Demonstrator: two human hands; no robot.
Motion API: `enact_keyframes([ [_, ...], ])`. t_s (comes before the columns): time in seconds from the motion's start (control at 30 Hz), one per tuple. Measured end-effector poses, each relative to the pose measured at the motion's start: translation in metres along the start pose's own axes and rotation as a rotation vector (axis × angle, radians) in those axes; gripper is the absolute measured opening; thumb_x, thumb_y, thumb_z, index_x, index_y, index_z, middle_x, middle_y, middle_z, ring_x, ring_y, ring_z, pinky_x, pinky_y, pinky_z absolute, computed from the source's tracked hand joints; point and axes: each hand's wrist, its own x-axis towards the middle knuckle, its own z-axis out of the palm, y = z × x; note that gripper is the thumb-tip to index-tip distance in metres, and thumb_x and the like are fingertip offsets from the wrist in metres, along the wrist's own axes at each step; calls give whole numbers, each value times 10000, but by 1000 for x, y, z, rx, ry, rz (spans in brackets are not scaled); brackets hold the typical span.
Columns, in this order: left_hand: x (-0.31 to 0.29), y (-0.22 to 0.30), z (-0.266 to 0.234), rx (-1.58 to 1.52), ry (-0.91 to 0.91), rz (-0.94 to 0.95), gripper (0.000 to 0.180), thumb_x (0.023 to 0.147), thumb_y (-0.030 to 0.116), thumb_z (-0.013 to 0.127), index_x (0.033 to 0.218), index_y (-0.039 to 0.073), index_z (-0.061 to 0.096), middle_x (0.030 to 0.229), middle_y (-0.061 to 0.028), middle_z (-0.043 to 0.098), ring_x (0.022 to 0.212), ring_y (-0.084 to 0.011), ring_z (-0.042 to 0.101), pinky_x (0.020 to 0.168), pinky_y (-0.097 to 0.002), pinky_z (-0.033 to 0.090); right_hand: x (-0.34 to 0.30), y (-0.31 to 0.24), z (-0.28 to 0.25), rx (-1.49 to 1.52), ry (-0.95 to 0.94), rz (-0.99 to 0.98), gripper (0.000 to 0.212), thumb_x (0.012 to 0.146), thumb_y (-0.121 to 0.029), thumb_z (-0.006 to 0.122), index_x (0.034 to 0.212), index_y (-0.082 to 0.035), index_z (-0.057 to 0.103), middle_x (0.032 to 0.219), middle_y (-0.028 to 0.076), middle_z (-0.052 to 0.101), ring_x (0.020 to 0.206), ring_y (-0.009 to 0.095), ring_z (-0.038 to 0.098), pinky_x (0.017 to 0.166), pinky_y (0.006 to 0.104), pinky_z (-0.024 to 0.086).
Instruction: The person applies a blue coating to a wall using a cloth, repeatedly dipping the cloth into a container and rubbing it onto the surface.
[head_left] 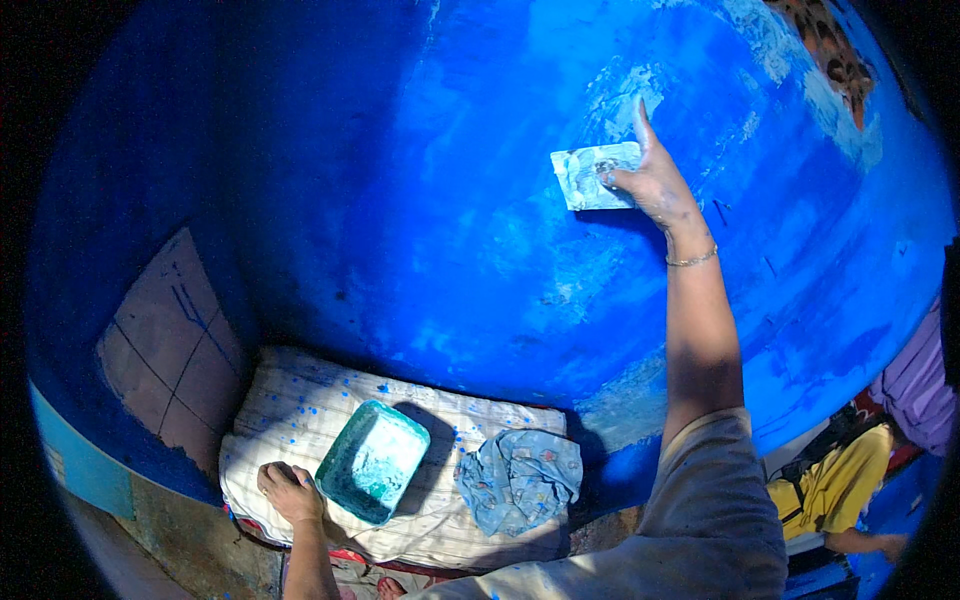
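Load surface: one cloth-covered pad [425,540], pale, marked with thin dark lines. I read it as soft, though its 6 o'clock edge sits in poor view and I cannot tell what supports it.

Directly on the pad, clock positions taken from its centre:

- Centre: green rectangular tray [346,444], long axis running from 1 to 7 o'clock, pale residue [388,452] coating the inside.
- 3 o'clock: crumpled blue patterned cloth [520,480], apart from the tray and reaching the pad's edge.
- 8 o'clock: left hand [291,494], resting with fingers bent, near the tray.
- 10 to 1 o'clock: scattered blue paint spots [385,388].
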Motion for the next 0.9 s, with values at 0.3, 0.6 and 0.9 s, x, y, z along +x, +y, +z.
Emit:
enact_keyframes([
  [0.3,-2,-5,7,44,12,-1,341,817,236,514,1029,-27,476,1172,-241,452,1106,-409,421,938,-488,361,-10,-1,18,-356,-61,-16,996,669,61,631,1469,-23,44,1452,251,284,1193,218,450,970,277,378],
  [0.6,-2,2,1,14,-14,-15,352,805,214,534,1051,-29,471,1184,-242,448,1111,-406,415,942,-485,354,-12,-7,13,-361,-37,39,1039,660,-31,665,1458,-15,0,1412,326,299,1307,379,354,1056,324,319],
  [0.9,0,5,-4,-8,-26,-40,352,810,221,551,1052,-25,475,1184,-234,449,1110,-406,415,933,-480,365,-17,-8,37,-118,-150,119,955,667,-7,655,1437,51,93,1291,274,468,1130,320,527,983,326,402],
])
